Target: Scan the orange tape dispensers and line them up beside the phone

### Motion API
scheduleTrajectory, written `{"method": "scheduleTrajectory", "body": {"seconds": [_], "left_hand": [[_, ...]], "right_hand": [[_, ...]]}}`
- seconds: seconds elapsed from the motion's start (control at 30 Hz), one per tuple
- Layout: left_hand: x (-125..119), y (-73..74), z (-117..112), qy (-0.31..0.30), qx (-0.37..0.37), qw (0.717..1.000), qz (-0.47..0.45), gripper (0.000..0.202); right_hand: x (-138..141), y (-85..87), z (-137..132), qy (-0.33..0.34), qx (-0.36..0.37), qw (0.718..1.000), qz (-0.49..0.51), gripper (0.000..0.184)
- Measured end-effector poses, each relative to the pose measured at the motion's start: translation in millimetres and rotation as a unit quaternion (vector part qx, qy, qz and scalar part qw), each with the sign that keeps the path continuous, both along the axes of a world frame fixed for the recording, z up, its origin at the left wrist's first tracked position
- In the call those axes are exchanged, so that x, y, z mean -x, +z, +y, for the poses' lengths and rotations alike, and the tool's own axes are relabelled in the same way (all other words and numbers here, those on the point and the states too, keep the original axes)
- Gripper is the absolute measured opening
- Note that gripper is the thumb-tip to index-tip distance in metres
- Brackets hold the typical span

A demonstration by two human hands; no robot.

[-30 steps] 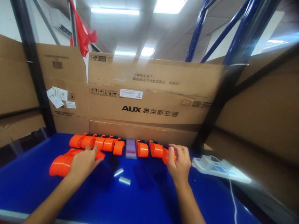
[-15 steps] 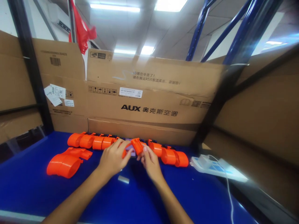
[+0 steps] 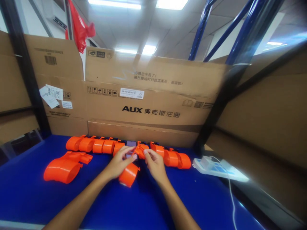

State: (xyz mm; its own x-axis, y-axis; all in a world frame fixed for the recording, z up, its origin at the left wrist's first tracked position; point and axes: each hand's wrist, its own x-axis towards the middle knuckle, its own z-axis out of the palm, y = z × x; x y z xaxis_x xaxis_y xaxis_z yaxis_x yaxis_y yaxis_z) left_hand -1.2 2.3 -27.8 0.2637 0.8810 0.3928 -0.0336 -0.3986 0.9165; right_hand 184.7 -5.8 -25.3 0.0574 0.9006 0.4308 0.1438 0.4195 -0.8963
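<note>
Both my hands meet at the middle of the blue table (image 3: 148,204). My left hand (image 3: 118,163) is closed around an orange plastic cylinder piece (image 3: 129,174), which tilts down toward me. My right hand (image 3: 154,163) pinches the far end of the same orange piece (image 3: 140,150) with its fingertips. Just behind my hands runs a row of orange ring-shaped parts (image 3: 100,145) along the cardboard wall, with more orange parts (image 3: 176,159) to the right. A small purple-grey thing (image 3: 131,143) sits in that row.
A larger orange curved duct part (image 3: 62,167) lies at the left. A white power strip (image 3: 217,166) with a cable lies at the right. AUX cardboard boxes (image 3: 148,102) wall the back and sides. Blue rack beams (image 3: 230,28) rise behind.
My hands came in from the outer orange parts to the middle and picked up one orange piece. It now hangs lower and nearer to me, over the spot where small metal bits lay.
</note>
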Motion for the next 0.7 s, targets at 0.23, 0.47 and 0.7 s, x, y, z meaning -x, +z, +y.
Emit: {"method": "scheduleTrajectory", "body": {"seconds": [0.23, 0.47, 0.7], "left_hand": [[9.1, -1.4, 10.4, 0.005, 0.126, 0.976, -0.176, 0.045], [19.7, -3.0, 17.0, 0.093, 0.161, 0.942, -0.28, 0.041], [19.6, -7.1, 19.7, 0.11, 0.157, 0.94, -0.282, 0.039]], "right_hand": [[8.9, -13.6, -3.3, 0.066, -0.011, 0.995, -0.077, 0.038], [17.9, -17.9, -13.8, 0.132, -0.157, 0.835, -0.511, 0.016], [26.8, -24.2, -9.3, 0.104, -0.178, 0.796, -0.569, 0.013]]}}
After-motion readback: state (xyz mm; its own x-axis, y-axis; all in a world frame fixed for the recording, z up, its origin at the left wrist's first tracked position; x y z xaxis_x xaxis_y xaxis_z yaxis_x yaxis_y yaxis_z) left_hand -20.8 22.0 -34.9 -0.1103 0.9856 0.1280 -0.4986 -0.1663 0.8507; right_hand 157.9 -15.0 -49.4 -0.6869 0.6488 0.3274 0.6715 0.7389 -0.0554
